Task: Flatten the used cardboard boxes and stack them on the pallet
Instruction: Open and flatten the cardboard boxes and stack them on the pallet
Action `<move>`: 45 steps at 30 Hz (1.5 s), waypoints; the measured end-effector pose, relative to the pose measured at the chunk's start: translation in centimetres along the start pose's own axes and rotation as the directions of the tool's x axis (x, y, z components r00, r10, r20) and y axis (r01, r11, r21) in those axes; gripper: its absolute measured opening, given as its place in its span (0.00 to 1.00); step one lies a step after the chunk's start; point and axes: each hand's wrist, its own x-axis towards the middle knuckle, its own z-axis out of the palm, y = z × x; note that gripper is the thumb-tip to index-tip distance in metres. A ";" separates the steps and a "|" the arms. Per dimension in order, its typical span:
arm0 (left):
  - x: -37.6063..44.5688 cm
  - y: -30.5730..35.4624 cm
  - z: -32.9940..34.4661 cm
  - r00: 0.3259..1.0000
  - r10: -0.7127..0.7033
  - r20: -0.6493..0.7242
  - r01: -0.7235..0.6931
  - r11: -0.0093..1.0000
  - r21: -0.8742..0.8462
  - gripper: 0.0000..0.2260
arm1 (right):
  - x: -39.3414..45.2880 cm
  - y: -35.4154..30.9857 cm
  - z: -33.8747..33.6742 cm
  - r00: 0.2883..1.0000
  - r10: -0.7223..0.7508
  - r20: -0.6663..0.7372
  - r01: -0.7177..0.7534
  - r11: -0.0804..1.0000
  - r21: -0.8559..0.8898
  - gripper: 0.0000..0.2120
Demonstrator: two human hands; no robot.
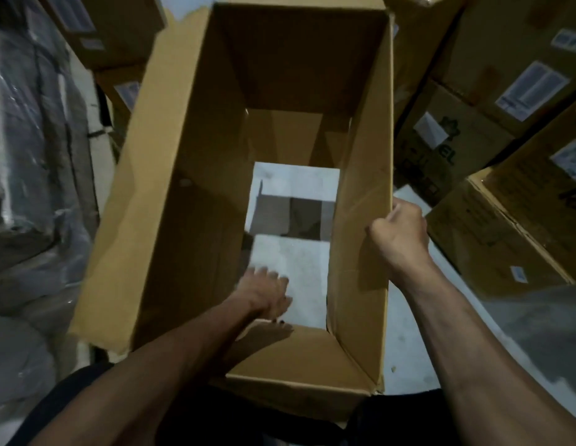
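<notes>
open-ended cardboard box stands upright between the hands; right hand fisted on its right wall edge to steady it. left hand, fingers spread, reaches inside, probably to push the bottom flaps out; no pallet in view

A single wide-angle view from a camera worn on the person's head, tilted steeply forward and down, straight into an open cardboard box that fills the centre of the frame at close range. Both forearms enter from the bottom edge. Stacked boxes crowd the upper right, plastic-wrapped bundles the left, edges bowed by the lens.
</notes>
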 end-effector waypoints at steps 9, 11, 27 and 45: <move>-10.1 -8.3 -8.7 0.518 -0.524 -0.676 0.411 0.846 -0.340 0.44 | -0.1 0.3 -0.3 0.985 0.082 -0.153 -0.076 0.996 0.044 0.08; -10.4 -9.7 -8.3 0.564 -0.584 -0.583 0.291 0.802 -0.522 0.42 | -0.1 0.0 -0.1 0.976 0.110 -0.191 -0.095 0.992 0.087 0.07; -12.1 -5.3 -3.4 0.943 0.027 -0.332 -0.152 0.922 -0.357 0.48 | 1.8 -2.5 3.3 0.951 0.299 -0.078 -0.203 0.796 0.570 0.19; -12.8 -10.4 -7.6 0.586 -0.482 -0.652 -0.429 0.497 -0.754 0.13 | -2.8 -5.2 3.7 0.978 -0.156 0.142 0.112 0.955 0.275 0.30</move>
